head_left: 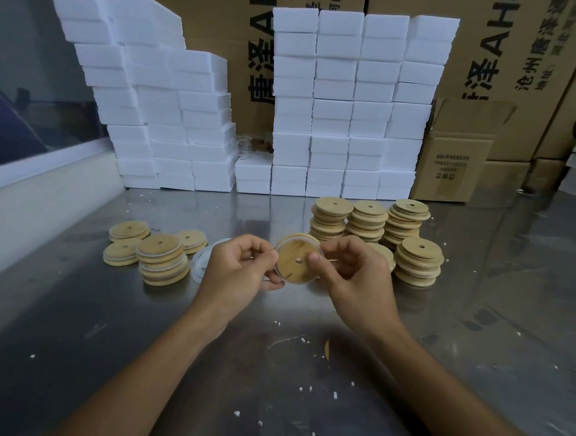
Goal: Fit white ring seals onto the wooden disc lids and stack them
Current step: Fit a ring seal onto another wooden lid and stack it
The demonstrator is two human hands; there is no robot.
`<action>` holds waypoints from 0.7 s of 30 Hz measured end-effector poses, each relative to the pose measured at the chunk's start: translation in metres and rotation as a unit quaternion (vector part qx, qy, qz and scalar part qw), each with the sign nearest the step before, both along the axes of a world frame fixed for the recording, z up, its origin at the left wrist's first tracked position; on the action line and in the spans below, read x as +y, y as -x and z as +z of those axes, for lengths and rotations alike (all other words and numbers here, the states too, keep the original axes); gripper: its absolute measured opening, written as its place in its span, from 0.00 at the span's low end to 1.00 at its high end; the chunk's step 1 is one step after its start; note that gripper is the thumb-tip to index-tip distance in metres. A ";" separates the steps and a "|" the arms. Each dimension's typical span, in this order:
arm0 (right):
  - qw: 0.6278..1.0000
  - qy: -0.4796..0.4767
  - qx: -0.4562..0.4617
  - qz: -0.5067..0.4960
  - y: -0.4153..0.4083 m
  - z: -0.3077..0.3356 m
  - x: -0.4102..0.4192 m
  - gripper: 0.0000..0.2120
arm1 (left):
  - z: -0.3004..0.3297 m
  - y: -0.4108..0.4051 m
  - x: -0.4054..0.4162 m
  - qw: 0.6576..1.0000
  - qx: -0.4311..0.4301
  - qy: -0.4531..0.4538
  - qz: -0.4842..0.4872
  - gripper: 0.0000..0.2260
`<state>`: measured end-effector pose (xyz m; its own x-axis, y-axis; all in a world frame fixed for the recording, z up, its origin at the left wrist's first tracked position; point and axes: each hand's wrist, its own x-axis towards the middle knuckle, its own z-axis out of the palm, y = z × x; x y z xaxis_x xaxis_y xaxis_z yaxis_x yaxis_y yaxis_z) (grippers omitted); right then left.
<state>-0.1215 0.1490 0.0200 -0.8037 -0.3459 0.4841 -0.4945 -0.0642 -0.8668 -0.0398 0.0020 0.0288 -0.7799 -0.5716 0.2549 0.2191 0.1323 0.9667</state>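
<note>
1. The wooden disc lid (296,258) is held up over the middle of the steel table (72,305), tilted so its stepped underside faces the camera, small centre hole showing. A white ring seal (278,267) lies partly round its rim, seated along the top and left as far as can be told.
2. The left hand (239,268) has its fingers curled, pinching the seal and the lid's left edge. The right hand (351,269) grips the lid's right edge, with its thumb laid on the wood beside the hole.
3. Judged from this, the fitting step is in hand: the seal is being worked round the rim and is not yet plainly seated all the way.
4. The next move probably calls for turning the lid while pressing the rest of the ring into its groove, then laying it on the sealed stack.
5. Just left of the hands lie loose spare seals (203,263); further left, toward the table's left edge, stand short stacks of finished lids (161,259) showing white bands.
6. Right of and behind the hands stand taller stacks of bare lids (419,261).
7. White foam blocks (334,102) and cardboard cartons (452,150) line the far edge.
</note>
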 end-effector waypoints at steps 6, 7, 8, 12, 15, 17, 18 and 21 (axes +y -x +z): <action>0.999 -0.014 0.019 -0.029 -0.001 0.000 0.003 0.02 | 0.007 -0.003 -0.023 0.994 0.012 -0.056 0.097 0.07; 0.999 -0.015 0.020 -0.032 -0.002 0.001 0.003 0.02 | 0.010 -0.004 -0.030 0.989 0.019 -0.074 0.123 0.07; 0.999 -0.017 0.022 -0.035 -0.002 0.002 0.004 0.02 | 0.012 -0.006 -0.038 0.984 0.031 -0.096 0.149 0.07; 0.999 -0.023 0.028 -0.037 -0.004 0.004 0.005 0.02 | 0.022 -0.021 -0.074 0.951 0.079 -0.165 0.249 0.09; 0.999 -0.022 0.028 -0.038 -0.004 0.003 0.004 0.02 | 0.022 -0.033 -0.104 0.928 0.095 -0.220 0.286 0.09; 0.999 -0.022 0.028 -0.038 -0.004 0.002 0.004 0.03 | 0.017 -0.039 -0.120 0.919 0.078 -0.251 0.293 0.09; 0.999 -0.022 0.029 -0.038 -0.004 0.002 0.004 0.03 | 0.014 -0.041 -0.126 0.916 0.068 -0.263 0.297 0.10; 0.999 -0.023 0.029 -0.039 -0.003 0.001 0.004 0.04 | 0.005 -0.044 -0.139 0.906 0.037 -0.300 0.298 0.10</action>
